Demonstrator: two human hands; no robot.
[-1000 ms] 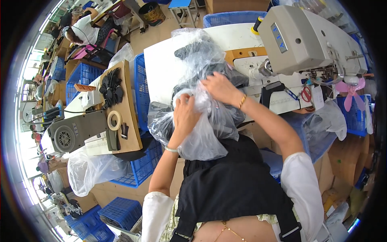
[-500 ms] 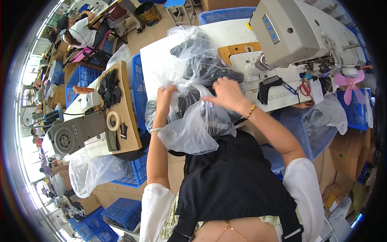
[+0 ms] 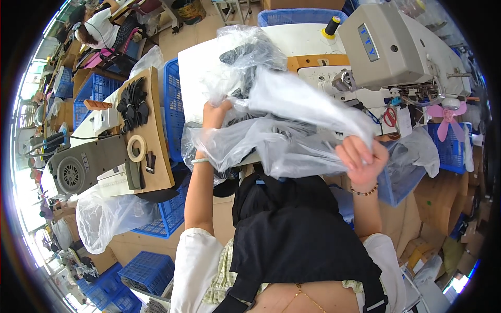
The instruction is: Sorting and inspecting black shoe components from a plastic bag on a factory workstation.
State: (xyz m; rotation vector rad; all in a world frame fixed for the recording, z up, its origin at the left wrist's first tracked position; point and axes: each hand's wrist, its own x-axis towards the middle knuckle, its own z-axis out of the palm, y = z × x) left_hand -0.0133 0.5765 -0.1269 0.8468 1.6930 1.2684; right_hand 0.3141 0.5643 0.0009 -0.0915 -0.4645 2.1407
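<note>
A large clear plastic bag (image 3: 297,148) stretches between my two hands over the front of the white table. Dark grey items (image 3: 242,55) show through its far part, though the film blurs what they are. My left hand (image 3: 216,113) is closed on the bag's gathered film at the left. Out to the right, my right hand (image 3: 362,159) has its fingers curled round the bag's edge and pulls the film taut. A strip of the film between the hands is smeared by motion.
A sewing machine (image 3: 386,44) stands at the right of the table (image 3: 203,68), near a black thread spool (image 3: 331,27) and red scissors (image 3: 390,117). A pink fan (image 3: 448,113) is beyond. On the left, a wooden-edged bench (image 3: 156,172) bears black gloves (image 3: 134,107) and a tape roll (image 3: 136,148).
My right hand has moved right and toward me, drawing the plastic out wide. My left hand keeps its grip in nearly the same spot. The bunched film has spread open.
</note>
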